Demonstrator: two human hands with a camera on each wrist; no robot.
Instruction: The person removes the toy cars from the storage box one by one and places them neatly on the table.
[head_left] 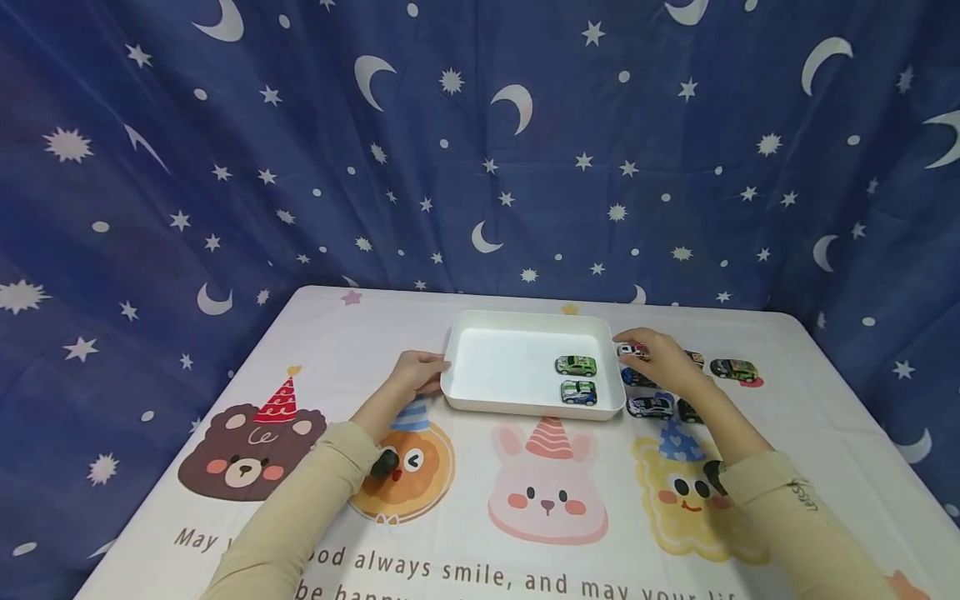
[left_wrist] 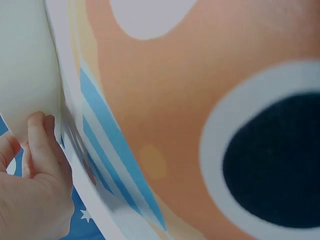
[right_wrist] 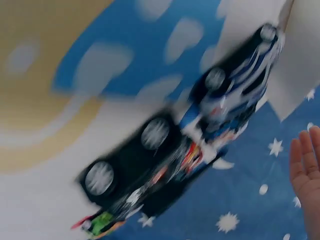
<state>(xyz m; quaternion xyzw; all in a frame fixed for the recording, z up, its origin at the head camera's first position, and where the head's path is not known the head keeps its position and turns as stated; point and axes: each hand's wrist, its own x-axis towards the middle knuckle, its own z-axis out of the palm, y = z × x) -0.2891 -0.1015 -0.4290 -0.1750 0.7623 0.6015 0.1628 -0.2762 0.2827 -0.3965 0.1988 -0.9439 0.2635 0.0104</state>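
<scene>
A white rectangular tray (head_left: 495, 408) lies on the table, with a green toy car (head_left: 576, 365) and a white, blue and green toy car (head_left: 578, 392) in its right part. My left hand (head_left: 415, 372) pinches the tray's left edge; in the left wrist view its fingers (left_wrist: 41, 142) lie against the tray wall. Beside the tray's right edge, my right hand (head_left: 663, 360) reaches over a red-and-white toy car (head_left: 632, 351), fingers extended. Whether it touches that car is unclear. A silver-blue toy car (head_left: 650, 406) sits just below this hand.
More toy cars stand right of the tray, partly behind my right hand and forearm, including a dark green one (head_left: 734, 370) farther right. The tablecloth (head_left: 450, 567) carries printed animals and lettering. A blue star-patterned curtain (head_left: 420, 150) hangs behind the table.
</scene>
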